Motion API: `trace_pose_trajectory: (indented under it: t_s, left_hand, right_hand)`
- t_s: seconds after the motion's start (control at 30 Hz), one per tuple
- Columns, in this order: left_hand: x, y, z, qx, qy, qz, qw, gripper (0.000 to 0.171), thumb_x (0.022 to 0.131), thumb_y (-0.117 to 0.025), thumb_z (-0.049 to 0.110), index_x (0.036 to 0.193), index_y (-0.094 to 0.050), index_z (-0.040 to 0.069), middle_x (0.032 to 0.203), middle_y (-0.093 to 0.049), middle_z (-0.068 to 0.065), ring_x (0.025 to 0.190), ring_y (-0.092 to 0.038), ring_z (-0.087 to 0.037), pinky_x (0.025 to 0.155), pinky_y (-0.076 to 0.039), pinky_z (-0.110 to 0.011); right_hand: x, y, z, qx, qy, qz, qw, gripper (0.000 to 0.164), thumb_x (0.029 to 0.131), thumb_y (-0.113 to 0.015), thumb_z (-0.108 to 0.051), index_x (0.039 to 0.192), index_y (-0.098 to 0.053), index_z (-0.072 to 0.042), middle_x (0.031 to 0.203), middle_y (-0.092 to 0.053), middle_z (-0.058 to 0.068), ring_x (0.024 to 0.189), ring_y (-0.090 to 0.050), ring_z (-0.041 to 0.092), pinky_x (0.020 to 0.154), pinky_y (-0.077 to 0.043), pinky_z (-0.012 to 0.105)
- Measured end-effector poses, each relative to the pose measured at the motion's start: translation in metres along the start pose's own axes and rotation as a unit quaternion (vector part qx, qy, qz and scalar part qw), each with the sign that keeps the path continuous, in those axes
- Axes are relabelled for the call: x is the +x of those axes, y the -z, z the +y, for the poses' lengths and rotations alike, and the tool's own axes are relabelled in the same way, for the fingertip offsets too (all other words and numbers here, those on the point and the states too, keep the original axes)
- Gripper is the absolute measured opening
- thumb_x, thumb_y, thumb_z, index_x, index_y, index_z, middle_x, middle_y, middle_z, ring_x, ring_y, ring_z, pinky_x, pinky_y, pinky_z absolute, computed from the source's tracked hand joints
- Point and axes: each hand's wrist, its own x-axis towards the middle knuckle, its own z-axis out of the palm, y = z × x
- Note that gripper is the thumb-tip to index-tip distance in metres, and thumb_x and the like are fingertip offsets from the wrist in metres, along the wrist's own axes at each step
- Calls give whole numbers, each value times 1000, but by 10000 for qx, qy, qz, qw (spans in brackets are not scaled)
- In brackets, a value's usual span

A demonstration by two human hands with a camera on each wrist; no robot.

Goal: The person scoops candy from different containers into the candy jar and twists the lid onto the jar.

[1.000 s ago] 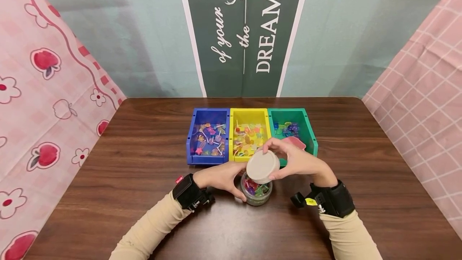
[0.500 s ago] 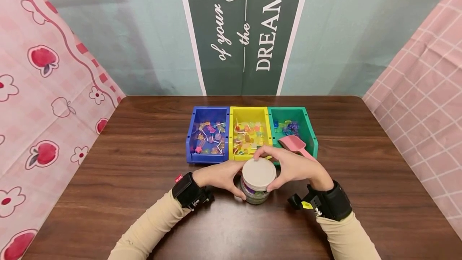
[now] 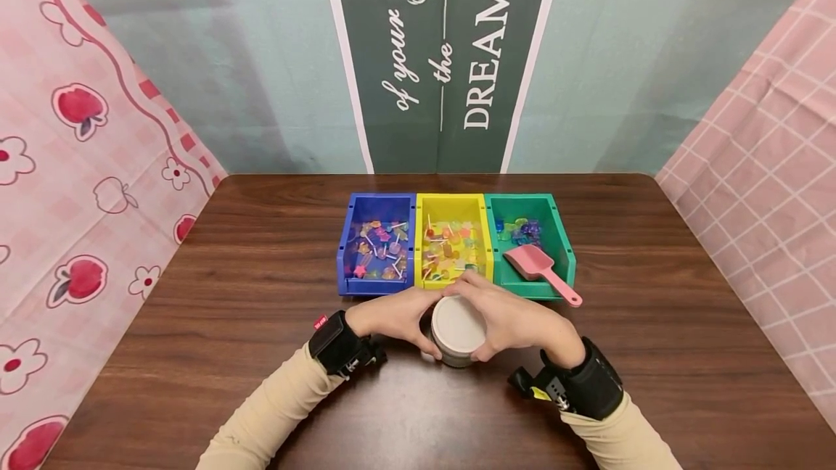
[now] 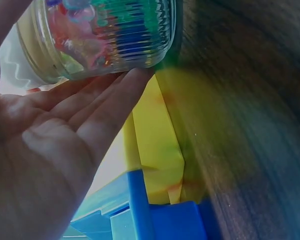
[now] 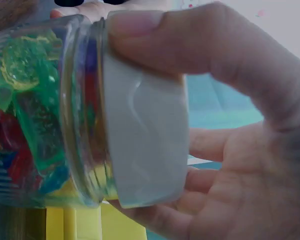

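A clear ridged jar [image 5: 32, 115] filled with colourful translucent pieces stands on the table in front of the bins. Its off-white lid [image 3: 459, 323] sits over the mouth; in the right wrist view a strip of glass neck shows below the lid's edge. My left hand [image 3: 400, 318] grips the jar [image 4: 110, 40] from the left, thumb at the near side and fingers behind. From the right, my right hand [image 3: 512, 316] holds the lid [image 5: 152, 132] by its rim, the thumb on the near side and the other fingers round the far side.
Behind the jar, a blue bin [image 3: 375, 287], a yellow bin [image 3: 451, 203] and a green bin [image 3: 563, 256] stand joined in a row, each with small plastic charms inside. A pink scoop [image 3: 530, 262] lies in the green one, handle over its front edge. Curtains surround the brown table [image 3: 261, 238].
The lid, tilted above the open jar a second ago, has come down level onto the mouth in my right hand. My left hand has stayed at the jar. The scoop is now uncovered.
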Motion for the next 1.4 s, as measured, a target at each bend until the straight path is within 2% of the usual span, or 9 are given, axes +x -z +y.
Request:
trace_pose_trajectory:
  t_s: [0.33, 0.6, 0.73, 0.97, 1.13, 1.4]
  left_hand:
    - [2, 0, -2, 41, 23, -19, 10000, 86, 67, -83, 29, 138, -40, 5, 128, -56, -5, 111, -50, -8, 99, -46, -29]
    - [-1, 1, 0, 33, 182, 37, 9998, 85, 67, -82, 29, 138, -40, 6, 126, -56, -4, 109, -51, -8, 98, -46, -29]
    - [-2, 0, 1, -21, 190, 24, 9998, 86, 68, -82, 29, 139, -39, 6, 127, -56, -4, 109, -51, -8, 98, -46, -29]
    - [-1, -2, 2, 30, 79, 64, 9999, 89, 67, -82, 32, 141, -37, 8, 130, -55, -4, 111, -50, -8, 99, -45, -30]
    - [-3, -2, 3, 30, 92, 44, 9999, 89, 67, -82, 33, 140, -39, 8, 130, -55, -4, 111, -49, -7, 100, -45, -30]
    - [-2, -1, 2, 17, 38, 72, 10000, 88, 67, -83, 31, 139, -39, 8, 131, -54, -4, 113, -49, -8, 101, -44, -31]
  right_hand:
    - [1, -3, -7, -367, -423, 103, 9984, 81, 56, -87, -27, 124, -50, -2, 120, -54, 14, 105, -48, 27, 83, -52, 47]
    - [4, -6, -12, -452, -707, 305, 9960, 79, 55, -88, -34, 122, -54, -7, 111, -54, 11, 100, -49, 26, 79, -52, 45]
    - [2, -7, -14, -421, -743, 273, 9960, 80, 55, -88, -29, 124, -54, -9, 110, -52, 11, 99, -49, 26, 78, -52, 45]
    - [0, -5, -16, -329, -566, 45, 9978, 81, 57, -87, -18, 129, -51, -6, 116, -54, 12, 101, -49, 28, 80, -51, 47]
    - [-2, -4, -15, -375, -287, -120, 9988, 81, 59, -86, -17, 130, -49, -3, 120, -55, 13, 103, -49, 26, 82, -51, 46]
    - [-3, 0, -11, -177, -161, -249, 9994, 82, 61, -84, -15, 134, -46, -5, 124, -52, 11, 107, -47, 25, 86, -49, 47]
